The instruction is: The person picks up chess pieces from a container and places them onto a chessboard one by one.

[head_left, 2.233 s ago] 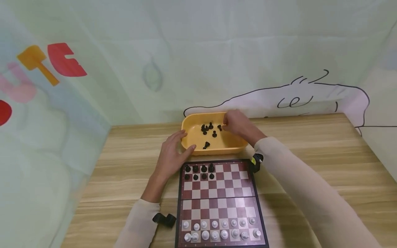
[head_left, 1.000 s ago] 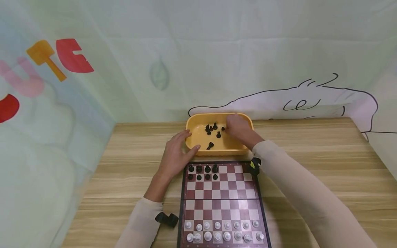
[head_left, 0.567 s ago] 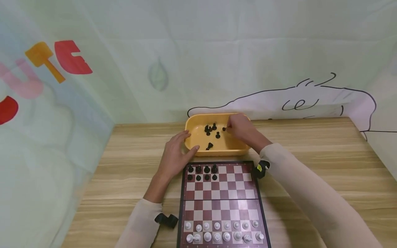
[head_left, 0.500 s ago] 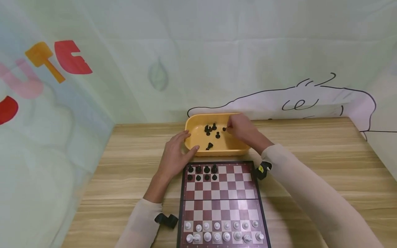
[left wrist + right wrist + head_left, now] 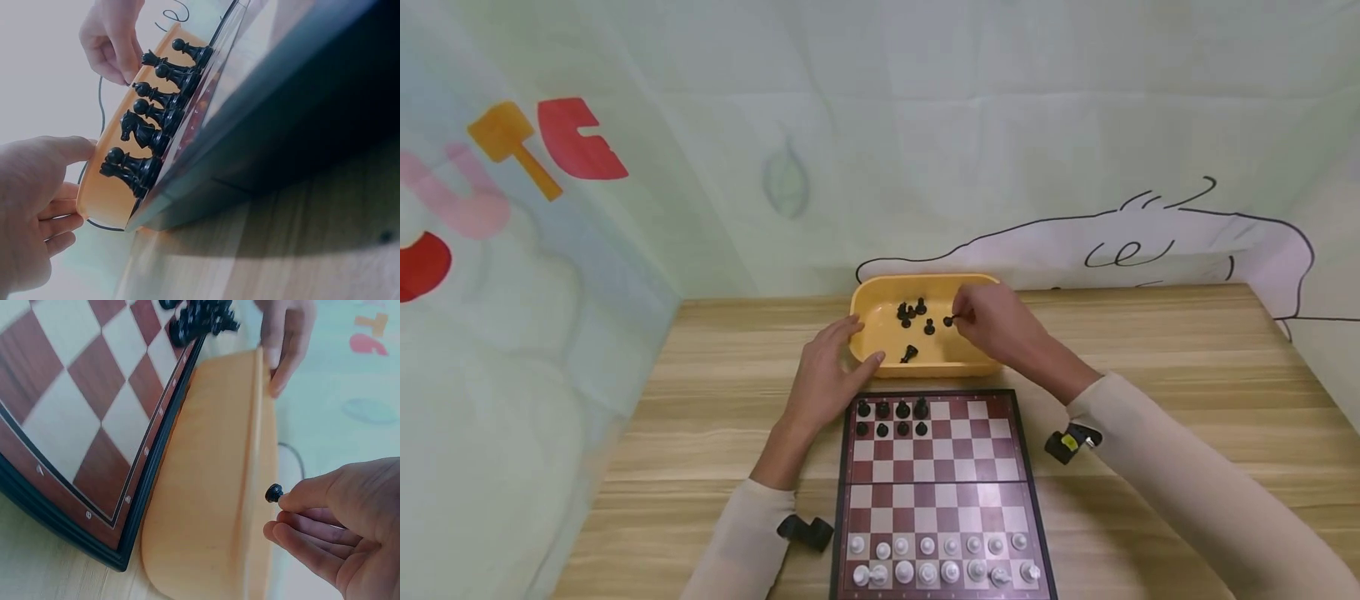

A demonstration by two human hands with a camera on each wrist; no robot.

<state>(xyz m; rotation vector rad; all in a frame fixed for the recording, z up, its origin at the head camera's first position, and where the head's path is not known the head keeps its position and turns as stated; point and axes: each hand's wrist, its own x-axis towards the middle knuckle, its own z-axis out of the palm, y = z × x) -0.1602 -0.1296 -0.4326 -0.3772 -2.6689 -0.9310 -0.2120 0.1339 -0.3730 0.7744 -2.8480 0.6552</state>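
In the head view my left hand point(image 5: 827, 375) holds the left end of a yellow plastic tub point(image 5: 940, 369), its thumb over the front rim and its fingers at the side. My right hand point(image 5: 996, 325) is over the tub's right part. Its thumb and index finger pinch a small black chess piece point(image 5: 273, 492), whose round base shows; the fingers hide its top. Several black chess pieces lie or stand in the tub, among them one lying chess piece point(image 5: 910, 353) near the front wall.
In front of the tub lies a folding chessboard point(image 5: 936, 496). Black pieces point(image 5: 902, 408) fill the far left squares in two rows; white pieces point(image 5: 927, 572) line the near rows. A printed cloth point(image 5: 880, 167) hangs behind the wooden table point(image 5: 715, 350).
My right hand has drawn back toward the near right, with the black chess piece moved slightly the same way. The left hand keeps its place on the tub.
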